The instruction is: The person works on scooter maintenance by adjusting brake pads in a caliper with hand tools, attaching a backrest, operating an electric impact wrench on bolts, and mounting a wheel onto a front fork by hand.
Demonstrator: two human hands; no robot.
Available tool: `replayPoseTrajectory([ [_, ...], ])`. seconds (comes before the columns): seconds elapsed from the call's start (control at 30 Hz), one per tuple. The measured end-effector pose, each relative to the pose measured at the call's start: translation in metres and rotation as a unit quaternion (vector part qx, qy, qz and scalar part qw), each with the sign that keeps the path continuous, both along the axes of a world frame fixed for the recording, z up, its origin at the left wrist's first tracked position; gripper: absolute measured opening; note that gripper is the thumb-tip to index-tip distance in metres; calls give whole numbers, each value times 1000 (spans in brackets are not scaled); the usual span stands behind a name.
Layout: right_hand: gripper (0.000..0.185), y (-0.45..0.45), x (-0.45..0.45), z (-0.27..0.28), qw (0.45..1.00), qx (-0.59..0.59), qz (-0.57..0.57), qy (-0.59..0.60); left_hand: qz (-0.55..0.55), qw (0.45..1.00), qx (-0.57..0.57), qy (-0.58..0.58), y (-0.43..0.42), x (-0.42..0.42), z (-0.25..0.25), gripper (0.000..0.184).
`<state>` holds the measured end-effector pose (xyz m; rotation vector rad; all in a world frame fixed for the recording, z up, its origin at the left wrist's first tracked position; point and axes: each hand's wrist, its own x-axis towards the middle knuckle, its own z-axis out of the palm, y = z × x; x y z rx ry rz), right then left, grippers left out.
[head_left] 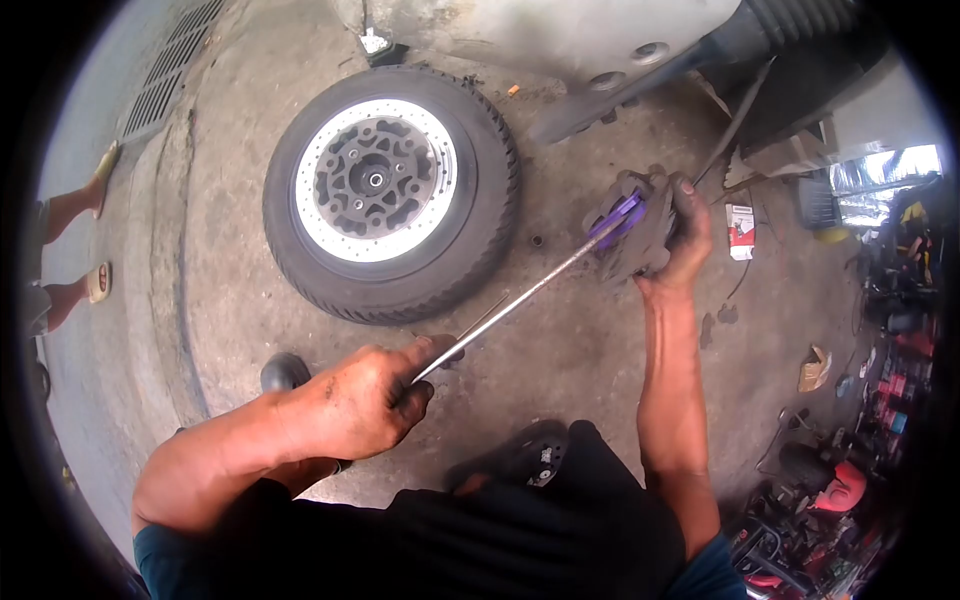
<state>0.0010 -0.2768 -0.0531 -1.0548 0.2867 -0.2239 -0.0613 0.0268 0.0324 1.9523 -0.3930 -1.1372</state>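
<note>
My left hand [365, 400] is closed around one end of a long, slim metal rod [520, 303], which looks like a pry bar or long screwdriver. The rod runs up and to the right, its far end meeting a purple part [622, 212] on a dark, greasy brake caliper [652, 235]. My right hand [690, 240] grips that caliper from its right side, thumb near the top; some fingers are hidden behind it. Left of the caliper, a wheel with a tyre [490, 190] lies flat on the floor, its drilled brake disc [375, 180] facing up.
A pale vehicle body [560, 40] with a black ribbed bellows [800, 25] is overhead. At right lie a red-and-white box [740, 232] and a cluttered pile of tools and parts [890, 400]. Another person's sandalled feet [98, 283] stand at left, near a floor grate [170, 75].
</note>
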Motion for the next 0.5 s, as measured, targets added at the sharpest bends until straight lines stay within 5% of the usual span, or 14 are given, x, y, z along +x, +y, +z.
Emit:
replayPoseTrajectory([
  [0.2, 30, 12, 12, 18, 995, 80, -54, 28, 53, 997, 15, -45, -14, -5, 5, 41],
  [0.3, 32, 12, 14, 26, 988, 142, -48, 43, 115, 984, -39, -129, -11, -65, -31, 41],
  [0.5, 34, -4, 13, 22, 985, 137, -64, 80, 98, 992, 56, -64, 23, -127, -117, 33],
])
